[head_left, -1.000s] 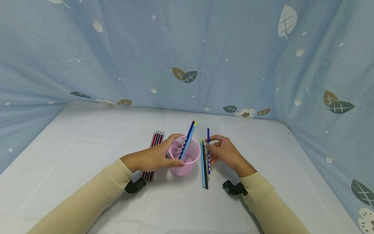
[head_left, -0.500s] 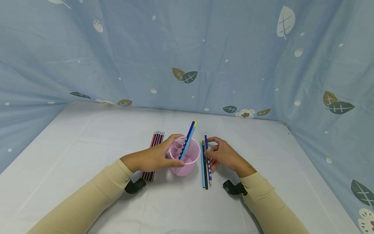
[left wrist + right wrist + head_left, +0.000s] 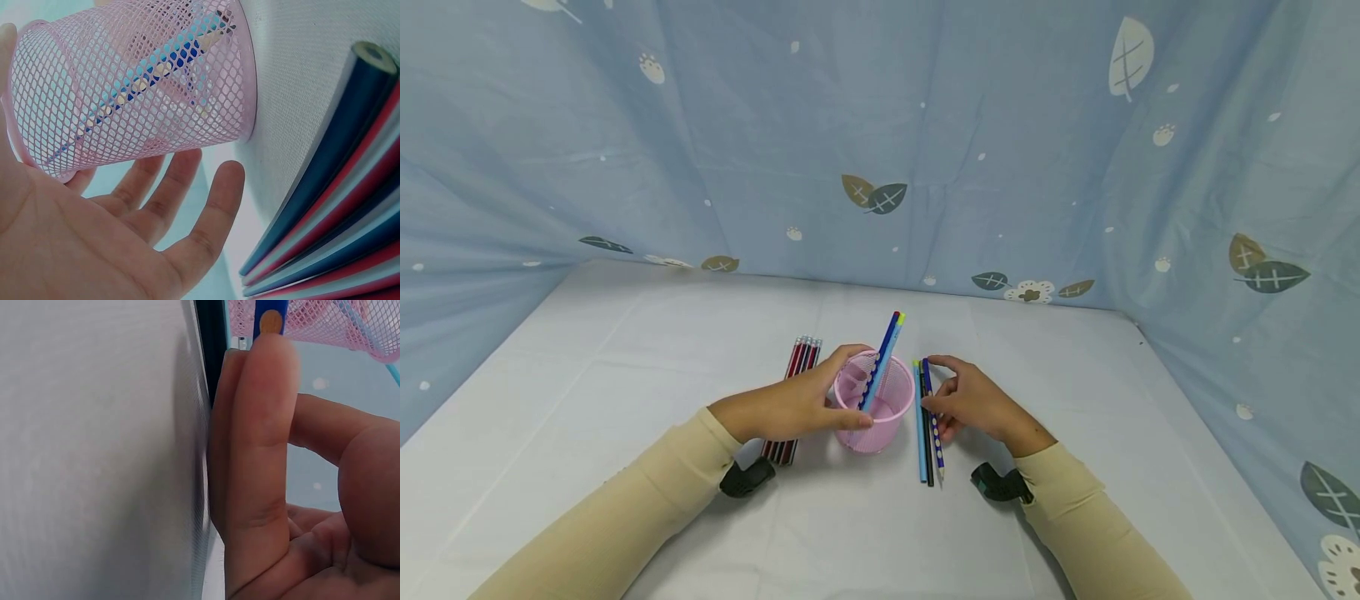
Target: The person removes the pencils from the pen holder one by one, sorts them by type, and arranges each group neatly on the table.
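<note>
My left hand (image 3: 805,402) holds a pink mesh pencil cup (image 3: 875,435) by its rim, thumb on the near side. Inside lean a dark blue dotted pencil (image 3: 880,354) and a light blue pencil (image 3: 886,360). To the right of the cup, my right hand (image 3: 976,407) pinches another dark blue dotted pencil (image 3: 937,446) between thumb and fingers. That pencil lies alongside a black pencil (image 3: 929,468) and a light blue one (image 3: 921,442). In the right wrist view, fingertips cover most of the blue pencil (image 3: 271,319).
A bundle of red-and-black striped pencils (image 3: 792,446) lies left of the cup, partly under the left hand. A white cloth (image 3: 865,533) covers the table. Blue patterned curtain (image 3: 880,125) hangs at the back and sides. Each wrist wears a black device (image 3: 748,478).
My right hand has drawn the dotted blue pencil toward the near side and turned it slightly, close against the black pencil. The left hand and cup have stayed in place.
</note>
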The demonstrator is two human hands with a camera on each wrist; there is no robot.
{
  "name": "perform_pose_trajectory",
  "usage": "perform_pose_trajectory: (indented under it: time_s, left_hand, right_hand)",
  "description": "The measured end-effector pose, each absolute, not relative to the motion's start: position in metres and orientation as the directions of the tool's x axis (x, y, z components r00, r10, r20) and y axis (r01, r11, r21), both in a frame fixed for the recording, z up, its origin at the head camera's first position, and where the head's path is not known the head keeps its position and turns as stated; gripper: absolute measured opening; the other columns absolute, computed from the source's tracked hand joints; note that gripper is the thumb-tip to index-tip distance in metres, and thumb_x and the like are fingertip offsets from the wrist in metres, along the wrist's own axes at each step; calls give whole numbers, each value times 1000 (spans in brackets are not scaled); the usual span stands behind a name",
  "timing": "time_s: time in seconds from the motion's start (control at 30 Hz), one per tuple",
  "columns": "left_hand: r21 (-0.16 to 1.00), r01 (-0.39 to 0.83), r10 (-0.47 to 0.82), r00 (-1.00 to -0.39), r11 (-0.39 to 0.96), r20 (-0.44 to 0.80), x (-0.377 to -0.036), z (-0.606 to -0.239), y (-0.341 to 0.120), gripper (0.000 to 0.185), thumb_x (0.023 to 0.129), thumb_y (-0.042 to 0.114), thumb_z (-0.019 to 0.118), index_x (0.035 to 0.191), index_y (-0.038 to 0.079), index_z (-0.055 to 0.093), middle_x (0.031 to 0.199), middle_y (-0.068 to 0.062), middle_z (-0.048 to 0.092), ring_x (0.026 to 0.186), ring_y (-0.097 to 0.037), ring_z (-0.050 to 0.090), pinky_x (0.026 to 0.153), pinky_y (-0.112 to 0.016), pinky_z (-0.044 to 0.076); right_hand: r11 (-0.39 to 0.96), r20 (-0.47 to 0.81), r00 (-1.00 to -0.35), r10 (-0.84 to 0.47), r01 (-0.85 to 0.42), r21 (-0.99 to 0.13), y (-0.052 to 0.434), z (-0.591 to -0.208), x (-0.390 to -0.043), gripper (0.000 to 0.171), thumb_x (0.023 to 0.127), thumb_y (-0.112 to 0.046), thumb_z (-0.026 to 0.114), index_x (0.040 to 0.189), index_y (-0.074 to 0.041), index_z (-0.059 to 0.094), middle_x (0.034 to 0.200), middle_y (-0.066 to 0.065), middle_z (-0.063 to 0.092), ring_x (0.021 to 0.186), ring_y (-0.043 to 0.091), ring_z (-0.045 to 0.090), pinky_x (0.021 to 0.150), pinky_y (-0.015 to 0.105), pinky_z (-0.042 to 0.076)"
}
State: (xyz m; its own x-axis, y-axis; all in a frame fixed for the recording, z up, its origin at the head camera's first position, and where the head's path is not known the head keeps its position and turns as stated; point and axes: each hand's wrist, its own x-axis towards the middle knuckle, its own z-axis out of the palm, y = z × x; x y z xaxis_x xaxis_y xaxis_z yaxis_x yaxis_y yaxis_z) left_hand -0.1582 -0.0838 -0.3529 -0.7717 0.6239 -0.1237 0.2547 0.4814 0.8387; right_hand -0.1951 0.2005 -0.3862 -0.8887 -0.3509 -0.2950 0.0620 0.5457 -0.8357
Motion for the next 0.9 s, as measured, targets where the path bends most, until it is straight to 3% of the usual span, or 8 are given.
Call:
perform_pose_trajectory:
  time_s: [0.6,0.9]
  left_hand:
    - [840,243,619,-774,485,-133,-157,-352,-84,92,87,54,72,155,35,13,143,-1,45,126,-24,55,102,-46,50]
    - [847,240,631,-763,474,-137,-157,-351,-84,92,88,52,72,156,34,12,144,-1,44,115,-21,60,99,-43,51]
  right_hand:
    - [564,-281,-893,-352,37,-825,200,-389,-194,74,90,-12,73,154,-13,34,86,13,67,53,19,66,53,37,58]
    - [584,-289,-896,-338,41,-811,197,-388,-193,72,91,-13,73,152,-13,37,87,13,66,53,19,66,53,36,58]
